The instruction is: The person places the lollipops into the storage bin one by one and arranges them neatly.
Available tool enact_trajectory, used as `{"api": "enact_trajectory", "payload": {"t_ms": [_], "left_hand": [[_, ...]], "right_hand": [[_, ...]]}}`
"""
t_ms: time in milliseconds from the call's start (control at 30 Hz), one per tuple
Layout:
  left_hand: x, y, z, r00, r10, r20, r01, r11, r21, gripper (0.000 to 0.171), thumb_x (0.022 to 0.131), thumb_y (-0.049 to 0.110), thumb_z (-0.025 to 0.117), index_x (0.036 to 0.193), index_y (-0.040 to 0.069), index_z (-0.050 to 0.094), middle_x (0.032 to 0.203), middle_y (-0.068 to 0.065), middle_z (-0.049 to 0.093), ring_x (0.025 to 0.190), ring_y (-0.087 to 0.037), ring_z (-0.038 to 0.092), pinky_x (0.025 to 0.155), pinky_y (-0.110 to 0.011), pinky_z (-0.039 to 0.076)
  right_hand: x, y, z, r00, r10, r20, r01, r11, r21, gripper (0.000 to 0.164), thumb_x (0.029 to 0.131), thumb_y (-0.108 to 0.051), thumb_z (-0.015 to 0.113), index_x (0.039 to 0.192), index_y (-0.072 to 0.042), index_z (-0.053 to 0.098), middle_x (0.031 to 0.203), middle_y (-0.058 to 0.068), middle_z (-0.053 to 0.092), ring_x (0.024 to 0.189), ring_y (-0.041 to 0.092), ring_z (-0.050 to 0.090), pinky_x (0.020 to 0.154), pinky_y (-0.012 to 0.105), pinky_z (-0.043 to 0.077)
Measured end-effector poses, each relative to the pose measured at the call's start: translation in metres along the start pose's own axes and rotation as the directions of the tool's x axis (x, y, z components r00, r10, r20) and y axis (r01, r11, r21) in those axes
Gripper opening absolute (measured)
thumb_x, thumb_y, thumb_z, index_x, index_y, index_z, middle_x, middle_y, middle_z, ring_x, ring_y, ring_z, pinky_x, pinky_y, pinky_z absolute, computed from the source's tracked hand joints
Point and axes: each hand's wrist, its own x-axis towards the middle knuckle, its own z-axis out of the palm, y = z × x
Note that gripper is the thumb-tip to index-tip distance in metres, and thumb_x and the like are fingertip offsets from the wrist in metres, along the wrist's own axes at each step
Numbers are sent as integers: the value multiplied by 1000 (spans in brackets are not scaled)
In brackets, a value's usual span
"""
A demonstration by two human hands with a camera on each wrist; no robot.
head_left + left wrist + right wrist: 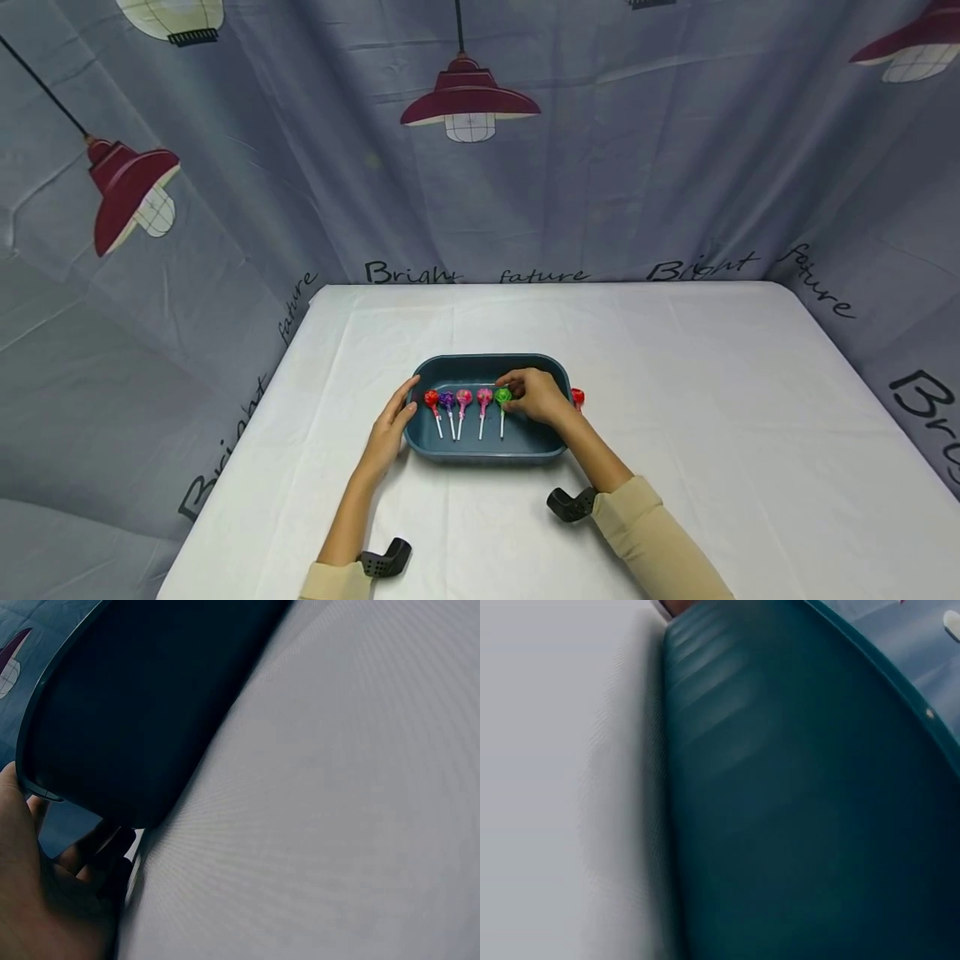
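Note:
On the white table stands a dark teal tray (480, 458) with a row of wrapped lollipops in it. From the left come a red lollipop (431, 399), a purple lollipop (447, 401), two pink ones and a green lollipop (502, 396). My right hand (536, 395) reaches over the tray's right side and pinches the green lollipop's head between thumb and fingers. At the left end, my left hand (386, 429) touches the tray with fairly straight, spread fingers. The left wrist view shows that hand (45, 877) against the tray's end; the right hand is not visible in the right wrist view.
Another red lollipop (577, 397) shows just outside the tray's right end, partly hidden by the right wrist. A grey curtain (600, 167) printed with lamps hangs around the table (712, 417). Black wrist cameras sit on both arms.

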Motion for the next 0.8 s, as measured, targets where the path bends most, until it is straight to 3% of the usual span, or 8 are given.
{"api": "enact_trajectory", "payload": {"t_ms": [133, 333, 467, 667, 800], "left_hand": [[0, 1, 1, 1000, -5, 2, 5, 1000, 12, 44, 99, 20, 44, 142, 16, 38, 147, -7, 29, 136, -26, 21, 109, -45, 19], [1, 0, -1, 1000, 7, 2, -7, 1000, 11, 44, 99, 18, 43, 142, 14, 37, 148, -9, 28, 136, -28, 20, 109, -46, 19], [6, -15, -3, 1000, 0, -8, 0, 1000, -13, 43, 99, 20, 44, 142, 20, 38, 148, -5, 28, 136, -26, 19, 109, -46, 18], [10, -34, -2, 999, 19, -28, -19, 1000, -11, 42, 98, 29, 46, 140, 28, 41, 147, 0, 30, 136, -23, 20, 109, -45, 19], [10, -34, -1, 999, 25, -33, -25, 1000, -2, 42, 98, 27, 46, 139, 29, 42, 147, -1, 31, 136, -24, 22, 108, -46, 19]], "right_hand": [[-10, -4, -7, 999, -30, -41, 29, 999, -41, 33, 72, -4, 78, 103, -8, 70, 97, 11, 62, 89, 24, 60, 79, 39, 50], [-23, -11, -27, 993, -86, -77, 88, 996, 25, 36, 74, -5, 76, 108, -7, 67, 104, 12, 63, 91, 26, 61, 75, 35, 52], [-30, -11, -46, 991, -105, -83, 112, 990, 90, 38, 76, -7, 75, 113, -7, 65, 107, 13, 63, 90, 25, 60, 75, 35, 51], [-41, 1, -71, 993, -54, -103, 75, 973, 219, 40, 79, -12, 73, 117, -7, 63, 109, 15, 62, 93, 26, 59, 65, 35, 52], [-46, 17, -83, 990, 37, -139, 4, 959, 283, 41, 80, -14, 73, 119, -8, 61, 113, 13, 61, 98, 27, 57, 75, 38, 51]]}}
